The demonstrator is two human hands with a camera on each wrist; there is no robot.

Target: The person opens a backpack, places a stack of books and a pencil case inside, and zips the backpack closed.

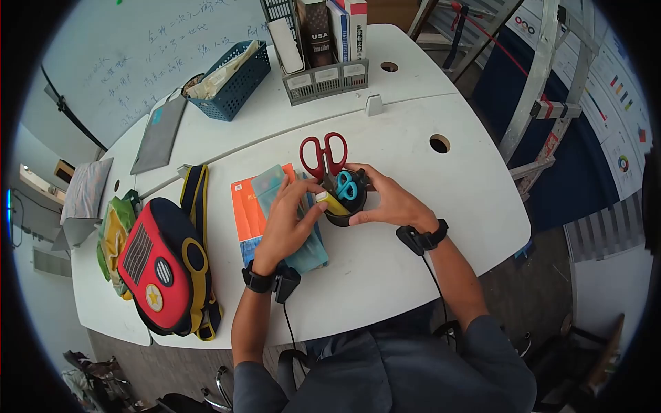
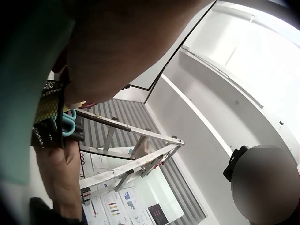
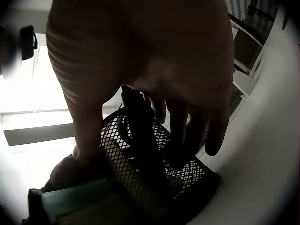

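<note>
A black mesh pen cup [image 1: 344, 215] stands mid-table with red scissors [image 1: 323, 155] and teal-handled scissors [image 1: 346, 184] sticking out of it. My right hand [image 1: 387, 199] wraps round the cup from the right, thumb on the near side. At the cup's left rim, my left hand [image 1: 289, 215] pinches a short yellow stick-shaped item [image 1: 332, 204]. Beneath that hand lie a teal pouch [image 1: 275, 184] and an orange booklet [image 1: 244, 205]. The right wrist view shows my fingers [image 3: 187, 126] curled over the mesh cup [image 3: 154, 178]. In the left wrist view I see the cup [image 2: 47, 117] and the teal scissor handle [image 2: 68, 123].
A red and yellow backpack [image 1: 162, 265] lies at the left beside a green bag [image 1: 112, 234]. A blue basket [image 1: 233, 79], a grey book rack [image 1: 323, 77] and a grey folder [image 1: 160, 134] are at the back. A ladder [image 1: 544, 89] stands off the table's right edge.
</note>
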